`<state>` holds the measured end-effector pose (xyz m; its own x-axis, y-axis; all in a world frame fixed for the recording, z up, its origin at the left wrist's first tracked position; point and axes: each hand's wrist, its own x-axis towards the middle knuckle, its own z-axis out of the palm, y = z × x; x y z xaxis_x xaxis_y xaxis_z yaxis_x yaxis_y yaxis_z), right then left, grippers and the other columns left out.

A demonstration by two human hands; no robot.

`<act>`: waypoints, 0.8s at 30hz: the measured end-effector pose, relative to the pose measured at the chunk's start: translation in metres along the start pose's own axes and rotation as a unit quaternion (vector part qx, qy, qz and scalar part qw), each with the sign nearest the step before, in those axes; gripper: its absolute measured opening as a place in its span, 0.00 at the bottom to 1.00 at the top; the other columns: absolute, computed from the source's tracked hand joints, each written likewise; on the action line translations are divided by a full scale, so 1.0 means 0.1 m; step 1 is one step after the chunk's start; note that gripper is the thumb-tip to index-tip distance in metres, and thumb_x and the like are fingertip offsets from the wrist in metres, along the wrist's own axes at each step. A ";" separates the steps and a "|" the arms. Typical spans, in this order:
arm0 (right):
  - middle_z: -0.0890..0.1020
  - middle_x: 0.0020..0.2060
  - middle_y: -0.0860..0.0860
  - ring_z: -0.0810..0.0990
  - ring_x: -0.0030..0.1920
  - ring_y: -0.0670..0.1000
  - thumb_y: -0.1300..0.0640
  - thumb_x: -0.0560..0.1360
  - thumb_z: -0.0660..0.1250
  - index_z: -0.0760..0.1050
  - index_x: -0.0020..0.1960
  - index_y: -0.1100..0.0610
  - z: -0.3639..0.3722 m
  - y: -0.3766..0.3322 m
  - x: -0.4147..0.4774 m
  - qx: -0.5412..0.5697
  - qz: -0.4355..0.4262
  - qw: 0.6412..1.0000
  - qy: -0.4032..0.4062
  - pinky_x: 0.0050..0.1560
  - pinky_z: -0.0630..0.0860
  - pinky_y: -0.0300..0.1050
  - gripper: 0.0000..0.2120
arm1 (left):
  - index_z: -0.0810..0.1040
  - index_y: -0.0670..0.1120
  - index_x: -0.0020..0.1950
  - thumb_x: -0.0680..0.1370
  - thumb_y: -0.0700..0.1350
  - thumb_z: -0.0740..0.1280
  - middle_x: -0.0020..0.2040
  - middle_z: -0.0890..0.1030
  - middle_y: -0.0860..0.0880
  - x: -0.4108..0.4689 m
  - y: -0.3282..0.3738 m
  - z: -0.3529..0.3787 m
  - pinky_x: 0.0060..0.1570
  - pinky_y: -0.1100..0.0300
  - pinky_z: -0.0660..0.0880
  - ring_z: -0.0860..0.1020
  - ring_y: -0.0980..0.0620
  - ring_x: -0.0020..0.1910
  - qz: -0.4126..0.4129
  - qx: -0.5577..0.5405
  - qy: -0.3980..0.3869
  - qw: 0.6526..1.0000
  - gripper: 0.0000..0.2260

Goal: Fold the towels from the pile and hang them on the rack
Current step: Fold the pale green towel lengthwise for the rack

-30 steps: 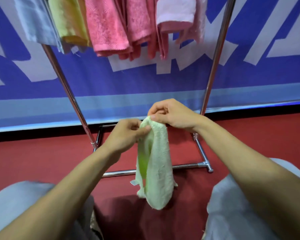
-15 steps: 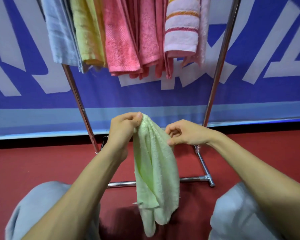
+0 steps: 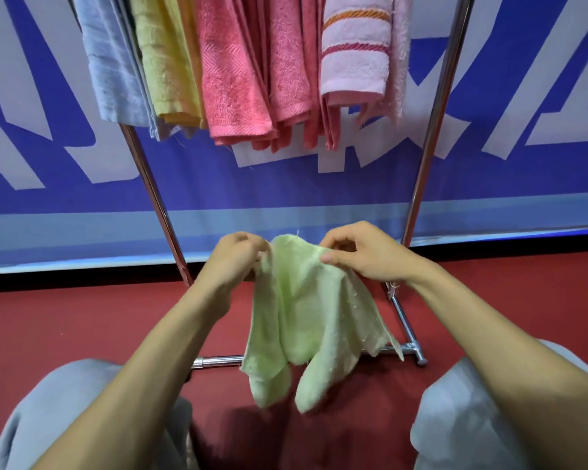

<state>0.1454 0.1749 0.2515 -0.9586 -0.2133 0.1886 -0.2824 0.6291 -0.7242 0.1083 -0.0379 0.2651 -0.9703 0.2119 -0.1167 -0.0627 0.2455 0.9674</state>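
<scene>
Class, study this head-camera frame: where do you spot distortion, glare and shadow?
Head view: wide-angle skew makes the rack taper downward; glints streak its chrome base bar; a soft shadow darkens the red floor beneath the green towel.

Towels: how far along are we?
Done: blue towel, yellow towel, pink towels and a striped towel hang on the rack. In hand: left hand and right hand pinch the green towel, loose. Left: fold and hang it; pile out of view.
</scene>
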 end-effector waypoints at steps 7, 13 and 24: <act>0.86 0.38 0.48 0.83 0.43 0.52 0.56 0.70 0.70 0.83 0.39 0.48 0.04 -0.12 0.02 0.020 -0.030 0.999 0.027 0.50 0.76 0.52 0.05 | 0.72 0.50 0.68 0.73 0.41 0.72 0.64 0.76 0.55 -0.03 -0.14 0.23 0.64 0.59 0.69 0.73 0.60 0.63 0.105 0.084 -0.162 0.977 0.24; 0.84 0.35 0.50 0.80 0.37 0.44 0.61 0.69 0.75 0.81 0.39 0.51 -0.06 -0.09 -0.05 0.052 0.001 0.997 0.056 0.45 0.76 0.48 0.06 | 0.81 0.41 0.43 0.76 0.42 0.70 0.41 0.83 0.42 -0.09 -0.10 0.32 0.46 0.60 0.70 0.76 0.54 0.41 0.098 0.057 -0.137 0.984 0.05; 0.76 0.29 0.42 0.74 0.33 0.40 0.55 0.71 0.73 0.81 0.41 0.52 -0.07 0.13 -0.16 -0.212 0.085 0.972 -0.044 0.34 0.66 0.35 0.01 | 0.72 0.47 0.37 0.77 0.37 0.60 0.22 0.70 0.58 -0.11 0.09 0.17 0.33 0.58 0.64 0.68 0.57 0.24 0.032 -0.156 -0.018 0.987 0.10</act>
<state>0.1571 0.1918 0.2437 -0.9913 -0.1304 0.0190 -0.1272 0.9090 -0.3969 0.1221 -0.0222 0.2714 -0.9658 0.2530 -0.0564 -0.0768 -0.0715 0.9945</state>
